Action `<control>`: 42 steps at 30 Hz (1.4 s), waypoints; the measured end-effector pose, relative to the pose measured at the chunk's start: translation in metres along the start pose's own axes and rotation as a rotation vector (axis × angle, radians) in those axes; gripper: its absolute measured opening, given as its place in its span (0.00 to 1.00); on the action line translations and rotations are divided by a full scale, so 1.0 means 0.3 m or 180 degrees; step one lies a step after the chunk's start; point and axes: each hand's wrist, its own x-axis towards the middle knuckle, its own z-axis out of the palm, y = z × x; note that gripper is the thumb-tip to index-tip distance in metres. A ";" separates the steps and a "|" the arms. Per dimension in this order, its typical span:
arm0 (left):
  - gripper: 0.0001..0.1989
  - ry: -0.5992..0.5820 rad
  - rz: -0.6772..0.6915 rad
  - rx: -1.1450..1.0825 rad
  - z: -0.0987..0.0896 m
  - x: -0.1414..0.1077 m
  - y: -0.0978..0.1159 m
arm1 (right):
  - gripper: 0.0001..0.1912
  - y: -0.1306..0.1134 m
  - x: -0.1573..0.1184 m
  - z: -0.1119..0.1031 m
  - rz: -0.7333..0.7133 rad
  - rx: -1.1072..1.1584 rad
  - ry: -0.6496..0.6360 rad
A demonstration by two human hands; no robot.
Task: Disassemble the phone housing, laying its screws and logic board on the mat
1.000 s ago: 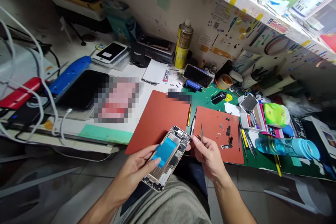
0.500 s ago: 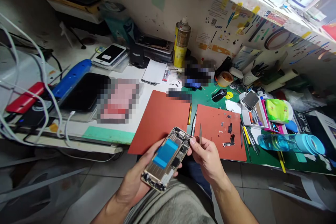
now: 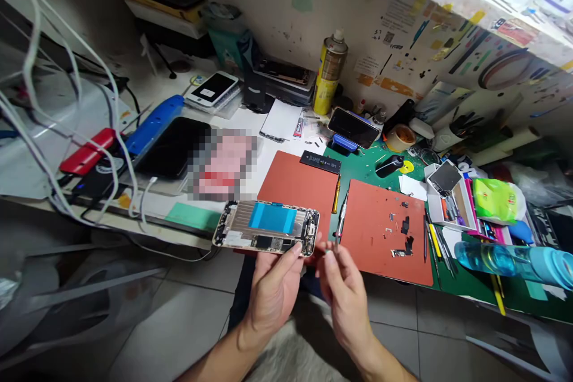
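My left hand (image 3: 275, 289) holds an opened phone housing (image 3: 237, 224) by its lower right part, thumb on top. The housing lies sideways over the front edge of the left red-brown mat (image 3: 286, 179), with blue strips (image 3: 273, 218) across its middle and metal parts around them. Just right of the housing, my right hand (image 3: 342, 277) is pinched around thin tweezers (image 3: 336, 241), which are largely hidden by the fingers. A small greenish bit shows at the fingertips, too small to name.
Small parts (image 3: 406, 227) lie on the right mat (image 3: 367, 215). A black battery (image 3: 320, 162), a gold screwdriver (image 3: 336, 194) and a silver tool (image 3: 342, 215) lie near the mats. At right stand a white box (image 3: 469, 206) and a blue bottle (image 3: 514, 259); white cables (image 3: 119, 143) hang left.
The phone housing has turned from slanted to sideways and moved left and up in view. My right hand has come away from its corner and turned. The camera view has shifted left.
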 end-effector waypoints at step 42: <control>0.37 0.0320 0.0150 0.0717 0.015 -0.037 0.027 | 0.11 -0.089 0.016 -0.022 -0.0494 0.0642 0.0307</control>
